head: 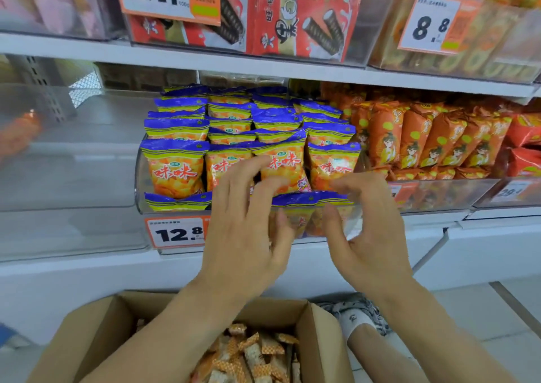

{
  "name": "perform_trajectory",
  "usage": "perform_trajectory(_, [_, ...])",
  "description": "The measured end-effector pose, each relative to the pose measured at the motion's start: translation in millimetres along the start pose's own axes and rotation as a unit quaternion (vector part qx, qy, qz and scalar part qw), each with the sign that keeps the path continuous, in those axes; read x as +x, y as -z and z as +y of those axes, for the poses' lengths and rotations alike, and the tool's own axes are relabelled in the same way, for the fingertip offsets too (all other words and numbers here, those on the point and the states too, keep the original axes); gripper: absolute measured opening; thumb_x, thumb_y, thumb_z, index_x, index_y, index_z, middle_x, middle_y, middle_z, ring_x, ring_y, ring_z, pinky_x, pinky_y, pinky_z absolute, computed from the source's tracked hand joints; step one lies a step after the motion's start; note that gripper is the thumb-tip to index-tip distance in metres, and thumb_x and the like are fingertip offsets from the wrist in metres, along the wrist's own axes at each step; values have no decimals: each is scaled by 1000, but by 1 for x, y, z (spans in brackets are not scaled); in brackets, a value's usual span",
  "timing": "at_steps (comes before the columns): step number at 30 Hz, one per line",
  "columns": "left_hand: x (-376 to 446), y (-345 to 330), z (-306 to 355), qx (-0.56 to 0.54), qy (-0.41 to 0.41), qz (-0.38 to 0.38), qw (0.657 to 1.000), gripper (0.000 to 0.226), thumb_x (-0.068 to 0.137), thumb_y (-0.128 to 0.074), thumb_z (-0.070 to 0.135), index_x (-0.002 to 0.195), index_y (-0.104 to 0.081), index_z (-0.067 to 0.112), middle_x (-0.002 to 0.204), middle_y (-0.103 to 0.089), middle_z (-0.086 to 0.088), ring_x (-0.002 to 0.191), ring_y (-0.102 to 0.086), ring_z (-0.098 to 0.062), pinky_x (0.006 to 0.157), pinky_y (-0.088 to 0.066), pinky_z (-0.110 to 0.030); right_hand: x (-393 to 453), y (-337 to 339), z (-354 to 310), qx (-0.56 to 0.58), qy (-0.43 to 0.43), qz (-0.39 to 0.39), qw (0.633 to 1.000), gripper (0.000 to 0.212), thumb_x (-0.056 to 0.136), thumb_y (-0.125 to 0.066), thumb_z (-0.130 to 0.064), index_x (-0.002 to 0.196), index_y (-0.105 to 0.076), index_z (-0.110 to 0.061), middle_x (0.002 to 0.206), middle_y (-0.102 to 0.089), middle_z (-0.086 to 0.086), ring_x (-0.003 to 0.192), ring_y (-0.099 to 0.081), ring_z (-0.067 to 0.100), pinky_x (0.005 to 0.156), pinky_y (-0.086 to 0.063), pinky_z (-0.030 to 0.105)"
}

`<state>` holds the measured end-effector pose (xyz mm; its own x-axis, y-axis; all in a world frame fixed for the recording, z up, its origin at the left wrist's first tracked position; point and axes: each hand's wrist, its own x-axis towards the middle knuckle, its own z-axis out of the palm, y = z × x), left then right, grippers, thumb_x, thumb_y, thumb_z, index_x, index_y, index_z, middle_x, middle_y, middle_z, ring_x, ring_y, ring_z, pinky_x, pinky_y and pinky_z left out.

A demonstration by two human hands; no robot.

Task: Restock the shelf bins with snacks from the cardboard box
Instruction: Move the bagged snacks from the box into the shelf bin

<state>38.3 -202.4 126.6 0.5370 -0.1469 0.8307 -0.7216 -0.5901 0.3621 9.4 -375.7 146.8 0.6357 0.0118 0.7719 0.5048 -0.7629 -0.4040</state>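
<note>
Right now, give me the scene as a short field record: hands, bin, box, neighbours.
left hand: fingers spread and lightly bent, in front of the bin, holding nothing visible
right hand: fingers bent over the bin's front lip, thumb below; actual contact unclear
bin: clear plastic, packed with rows of blue-topped orange packets
price tag: reads 12.8, on the bin front
box: cardboard, open, on the floor below, holds small orange-and-white wrapped snacks
right neighbour: orange packs
left neighbour: clear bin, nearly bare
</note>
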Motion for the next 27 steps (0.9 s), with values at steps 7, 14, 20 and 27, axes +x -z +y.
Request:
perform_trajectory(7, [-147, 35, -62, -12, 264, -301, 916, 6, 97, -55, 29, 99, -54, 35, 92, -57, 19, 87, -56, 0, 73, -47, -17, -102, -67, -26, 92, -109, -173, 974, 18, 91, -68, -21, 99, -56, -32, 86, -52, -19, 81, -54, -1, 72, -39, 7])
perform_trajectory(14, [-269, 77, -131, 72, 447, -342, 823, 14, 94, -64, 30, 105, -61, 21, 100, -56, 4, 95, -57, -15, 83, -48, -31, -191, -179, -12, 45, -124, -482, 866, 14, 96, -61, -45, 100, -59, -32, 97, -52, -14, 88, -55, 7, 79, -49, 29])
perform_trajectory(20, [-283, 75, -158, 53, 535, -295, 790, 70, 94, -65, 28, 155, -29, 21, 149, -36, -2, 123, -52, -23, 101, -45, -31, -210, -252, -27, 97, -252, -442, 856, 19, 93, -68, -42, 102, -60, -28, 93, -64, -9, 89, -60, 8, 78, -48, 26])
perform_trajectory(27, [-296, 66, -160, -30, 572, -230, 786, 65, 90, -71, 16, 148, -41, 20, 125, -53, 13, 119, -54, -6, 101, -49, -28, -232, -299, -38, 85, -307, -468, 824, 49, 94, -67, -40, 132, -50, -15, 99, -69, 2, 108, -63, 26, 113, -35, 51])
